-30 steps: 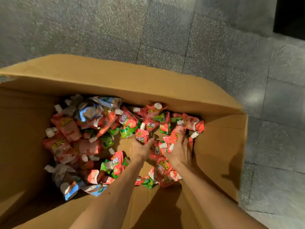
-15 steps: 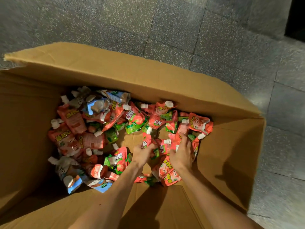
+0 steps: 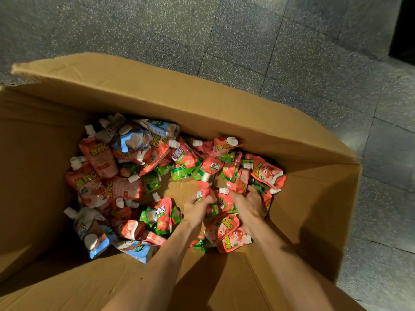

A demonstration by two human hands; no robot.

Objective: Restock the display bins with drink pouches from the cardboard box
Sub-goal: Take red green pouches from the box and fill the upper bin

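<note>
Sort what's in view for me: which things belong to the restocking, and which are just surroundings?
Part of the job:
cardboard box
drink pouches piled inside it
left hand, gripping a red pouch
right hand, down among the pouches

Just surroundings:
speckled floor tiles
dark opening at top right

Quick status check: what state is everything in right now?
Cardboard box, open, flaps up, partly filled.
Pouches, loose heap on box bottom, caps on.
Left hand, grips a red pouch.
Right hand, fingers curled round pouches.
</note>
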